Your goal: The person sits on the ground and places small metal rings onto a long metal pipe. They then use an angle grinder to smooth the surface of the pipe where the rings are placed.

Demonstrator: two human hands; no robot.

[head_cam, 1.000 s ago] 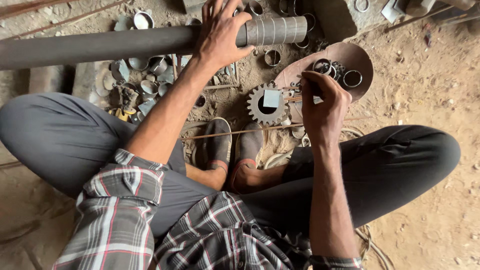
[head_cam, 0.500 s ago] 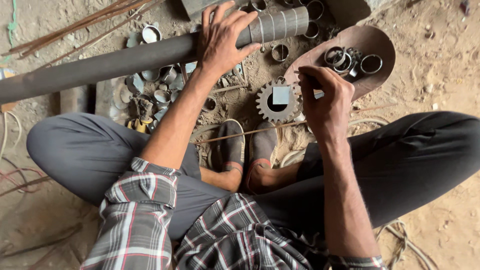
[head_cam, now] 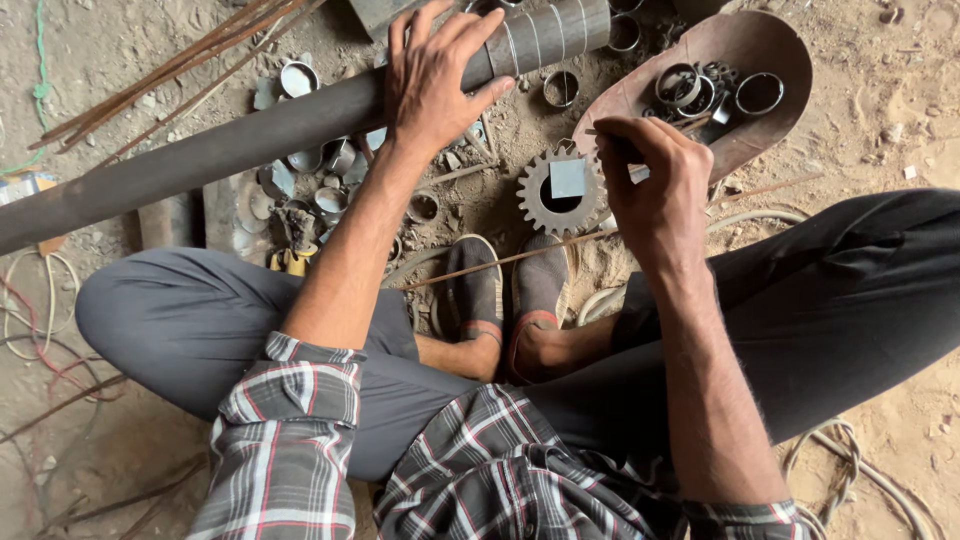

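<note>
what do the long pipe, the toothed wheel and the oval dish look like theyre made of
Long pipe under the left hand: apparently steel, dull dark grey, with a brighter end scored by ring marks.
Toothed wheel: likely steel or iron, matte grey-brown, dusty.
Oval dish beyond the right hand: probably sheet metal, brown, rusty-looking; it holds shiny metal rings.

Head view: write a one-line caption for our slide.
Seated on the ground, left hand steadies a long pipe; right hand pinches a thin rod.

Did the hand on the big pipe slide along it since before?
No. The left hand still rests on the pipe just beside the ring marks.
</note>
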